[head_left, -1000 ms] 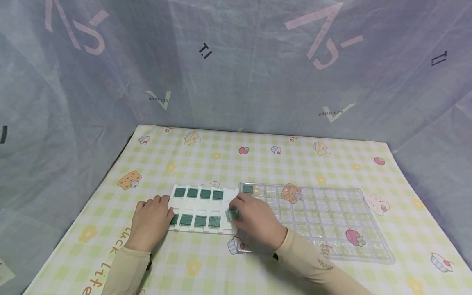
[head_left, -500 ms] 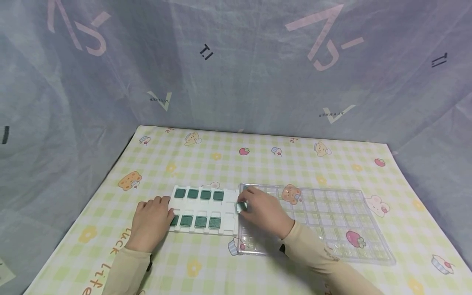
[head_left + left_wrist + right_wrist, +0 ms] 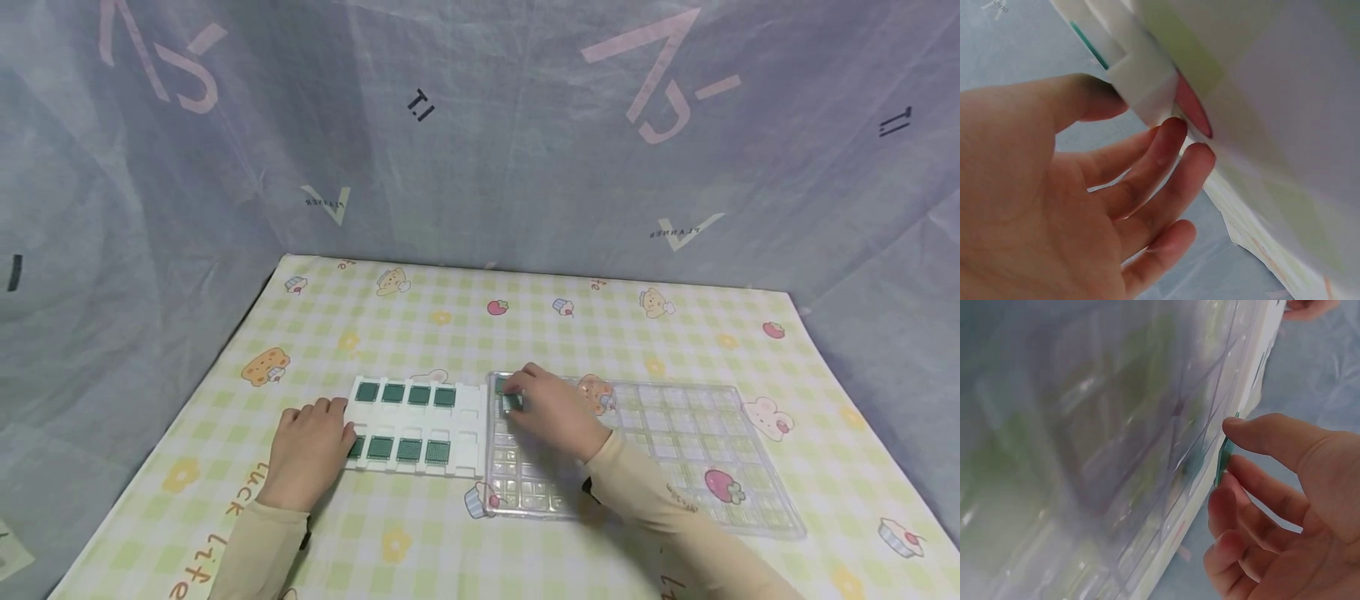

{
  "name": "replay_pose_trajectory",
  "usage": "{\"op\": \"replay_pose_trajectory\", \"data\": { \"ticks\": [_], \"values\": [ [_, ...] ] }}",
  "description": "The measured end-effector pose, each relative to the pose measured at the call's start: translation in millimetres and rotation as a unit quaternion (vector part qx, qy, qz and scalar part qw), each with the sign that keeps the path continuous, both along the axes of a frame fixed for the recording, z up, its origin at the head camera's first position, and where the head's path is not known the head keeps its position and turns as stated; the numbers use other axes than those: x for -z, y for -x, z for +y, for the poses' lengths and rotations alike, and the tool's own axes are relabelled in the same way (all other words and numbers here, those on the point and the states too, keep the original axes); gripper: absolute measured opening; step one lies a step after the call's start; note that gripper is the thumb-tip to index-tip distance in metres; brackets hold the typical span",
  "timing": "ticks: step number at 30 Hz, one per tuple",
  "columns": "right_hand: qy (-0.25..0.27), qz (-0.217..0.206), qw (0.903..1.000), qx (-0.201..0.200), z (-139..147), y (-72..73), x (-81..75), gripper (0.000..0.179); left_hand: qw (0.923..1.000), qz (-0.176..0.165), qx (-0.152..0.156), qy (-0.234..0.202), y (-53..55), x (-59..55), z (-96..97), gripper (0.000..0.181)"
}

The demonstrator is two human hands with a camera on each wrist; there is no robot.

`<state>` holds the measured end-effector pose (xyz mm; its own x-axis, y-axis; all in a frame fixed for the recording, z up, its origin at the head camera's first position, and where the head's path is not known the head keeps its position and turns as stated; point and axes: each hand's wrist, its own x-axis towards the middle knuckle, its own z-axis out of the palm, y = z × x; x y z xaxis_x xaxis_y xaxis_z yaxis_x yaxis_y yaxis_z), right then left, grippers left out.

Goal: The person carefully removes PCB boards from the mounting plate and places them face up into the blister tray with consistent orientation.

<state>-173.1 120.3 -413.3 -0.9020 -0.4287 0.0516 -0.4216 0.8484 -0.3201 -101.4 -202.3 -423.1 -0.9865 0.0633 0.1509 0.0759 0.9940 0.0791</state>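
My right hand [image 3: 553, 412] pinches a small square green circuit board [image 3: 512, 403] between thumb and fingers. It is over the far-left part of a clear plastic compartment tray [image 3: 678, 457]. In the right wrist view the board [image 3: 1225, 456] appears edge-on, tilted, close to the tray. Another green board [image 3: 500, 386] shows in the tray's far-left corner compartment, partly covered by the fingers. My left hand [image 3: 309, 450] holds the left end of a white slotted tray [image 3: 408, 421], thumb and fingertips at its corner [image 3: 1147, 94]. Two rows of green boards [image 3: 408, 451] lie in that tray.
The white tray stands left of the clear tray, their ends close together. Both lie on a table with a checked, cartoon-printed cloth [image 3: 420, 333]. A grey-blue fabric curtain [image 3: 480, 167] rises behind the table and at both sides.
My right hand has carried the green board rightward and away from me, from the white tray's right end to over the clear tray's far-left part. The left hand has stayed in place.
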Motion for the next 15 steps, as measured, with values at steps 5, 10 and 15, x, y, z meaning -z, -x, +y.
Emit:
{"op": "replay_pose_trajectory", "data": {
  "ticks": [5, 10, 15],
  "values": [
    [0.009, -0.034, 0.9993, 0.015, 7, 7.2, -1.7, 0.033, 1.0000, -0.003, -0.002, -0.004, 0.9, -0.4, -1.3, 0.036],
    [0.011, -0.057, 0.9975, 0.039, 15, 14.8, -4.8, 0.034, 0.9999, -0.003, -0.001, -0.013, 0.8, -0.7, -1.8, 0.035],
    [0.011, -0.057, 0.9975, 0.040, 22, 22.8, -3.3, 0.033, 0.9999, -0.005, -0.002, -0.013, 0.8, -0.8, -1.3, 0.036]
  ]
}}
